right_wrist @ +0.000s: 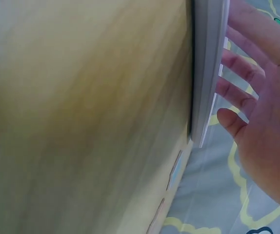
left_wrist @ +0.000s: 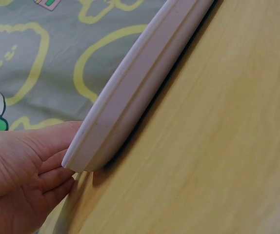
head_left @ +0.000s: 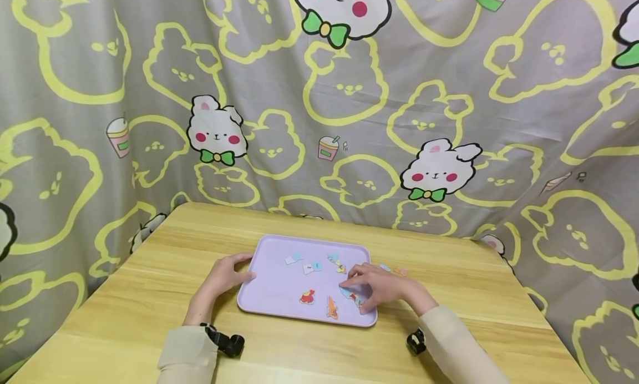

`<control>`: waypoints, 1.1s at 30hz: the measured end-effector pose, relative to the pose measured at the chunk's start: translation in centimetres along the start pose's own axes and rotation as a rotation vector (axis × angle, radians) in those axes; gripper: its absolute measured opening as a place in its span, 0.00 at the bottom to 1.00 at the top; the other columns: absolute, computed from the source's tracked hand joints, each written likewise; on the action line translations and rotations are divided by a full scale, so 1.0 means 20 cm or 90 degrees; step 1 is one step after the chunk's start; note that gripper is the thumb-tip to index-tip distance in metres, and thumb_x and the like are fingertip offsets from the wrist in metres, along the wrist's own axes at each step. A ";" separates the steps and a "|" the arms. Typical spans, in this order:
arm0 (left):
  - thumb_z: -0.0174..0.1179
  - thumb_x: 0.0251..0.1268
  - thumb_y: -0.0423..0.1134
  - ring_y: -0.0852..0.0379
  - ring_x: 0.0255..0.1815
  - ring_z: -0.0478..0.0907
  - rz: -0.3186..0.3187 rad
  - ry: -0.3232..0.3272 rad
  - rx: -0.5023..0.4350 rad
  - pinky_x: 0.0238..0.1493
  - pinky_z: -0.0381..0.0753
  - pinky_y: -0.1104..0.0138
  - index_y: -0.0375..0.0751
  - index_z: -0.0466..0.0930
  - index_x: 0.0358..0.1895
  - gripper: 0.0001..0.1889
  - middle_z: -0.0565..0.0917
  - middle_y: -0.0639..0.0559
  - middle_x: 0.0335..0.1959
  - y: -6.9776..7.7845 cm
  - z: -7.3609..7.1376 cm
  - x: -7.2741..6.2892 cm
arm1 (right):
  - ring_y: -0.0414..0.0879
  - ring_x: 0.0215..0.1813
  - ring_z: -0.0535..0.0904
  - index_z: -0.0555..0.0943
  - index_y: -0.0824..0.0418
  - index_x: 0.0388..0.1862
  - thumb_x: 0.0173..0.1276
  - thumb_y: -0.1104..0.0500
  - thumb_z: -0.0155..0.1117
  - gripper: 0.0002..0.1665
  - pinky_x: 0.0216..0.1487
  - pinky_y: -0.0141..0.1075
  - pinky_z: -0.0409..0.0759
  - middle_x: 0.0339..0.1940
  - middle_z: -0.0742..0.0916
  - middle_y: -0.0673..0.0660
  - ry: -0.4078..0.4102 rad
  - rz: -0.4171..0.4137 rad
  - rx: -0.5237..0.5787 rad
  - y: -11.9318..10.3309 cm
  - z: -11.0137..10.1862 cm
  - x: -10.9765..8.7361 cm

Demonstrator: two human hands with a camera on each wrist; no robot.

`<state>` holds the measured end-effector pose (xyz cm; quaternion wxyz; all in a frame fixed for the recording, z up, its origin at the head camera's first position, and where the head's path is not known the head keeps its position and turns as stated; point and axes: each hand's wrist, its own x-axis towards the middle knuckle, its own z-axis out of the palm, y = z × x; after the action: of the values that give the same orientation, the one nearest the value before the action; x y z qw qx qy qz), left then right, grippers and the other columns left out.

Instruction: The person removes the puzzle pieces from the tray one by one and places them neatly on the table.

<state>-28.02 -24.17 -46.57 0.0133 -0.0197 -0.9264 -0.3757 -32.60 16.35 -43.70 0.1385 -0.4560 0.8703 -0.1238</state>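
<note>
A shallow lilac tray [head_left: 279,295] lies on the table. My left hand [head_left: 224,274] holds its left edge, thumb at the rim and other fingers along the outer side; the left wrist view shows the hand [left_wrist: 18,170] at the tray's corner. My right hand [head_left: 381,287] reaches over the right side of the tray. Its thumb and index finger bracket a blue-and-red puzzle piece [head_left: 353,298], partly hidden by the hand. In the right wrist view the fingertips of that hand [right_wrist: 267,92] are hidden behind the tray's wall [right_wrist: 208,73].
Flat printed pieces lie on the tray: white-and-blue ones [head_left: 313,268], a blue-and-yellow one [head_left: 338,263], a red one [head_left: 307,297] and an orange one [head_left: 331,308]. More pieces [head_left: 401,272] lie on the wooden table [head_left: 309,350] beyond the right hand. A patterned curtain [head_left: 279,90] hangs behind.
</note>
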 end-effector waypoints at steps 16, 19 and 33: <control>0.67 0.61 0.39 0.30 0.70 0.65 -0.004 -0.001 0.001 0.70 0.66 0.40 0.37 0.74 0.65 0.28 0.74 0.32 0.67 0.00 0.00 0.00 | 0.46 0.62 0.65 0.74 0.48 0.69 0.55 0.56 0.75 0.40 0.62 0.37 0.69 0.64 0.73 0.52 -0.060 0.032 0.035 -0.02 -0.03 0.00; 0.67 0.61 0.39 0.30 0.70 0.65 -0.002 -0.002 0.001 0.70 0.66 0.40 0.37 0.74 0.65 0.28 0.73 0.32 0.67 0.00 0.00 0.00 | 0.47 0.63 0.65 0.74 0.49 0.69 0.54 0.56 0.76 0.41 0.63 0.38 0.68 0.65 0.73 0.53 -0.073 0.027 0.028 -0.01 -0.04 0.00; 0.66 0.62 0.39 0.30 0.70 0.65 0.001 -0.005 0.002 0.70 0.66 0.40 0.37 0.74 0.65 0.28 0.74 0.32 0.66 -0.01 0.00 0.00 | 0.45 0.60 0.68 0.77 0.49 0.66 0.54 0.57 0.76 0.38 0.61 0.37 0.71 0.61 0.75 0.51 -0.061 0.014 0.009 -0.02 -0.05 0.01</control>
<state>-28.06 -24.30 -46.69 0.0102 -0.0215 -0.9271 -0.3741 -32.82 16.05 -42.58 0.1846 -0.4508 0.8668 -0.1065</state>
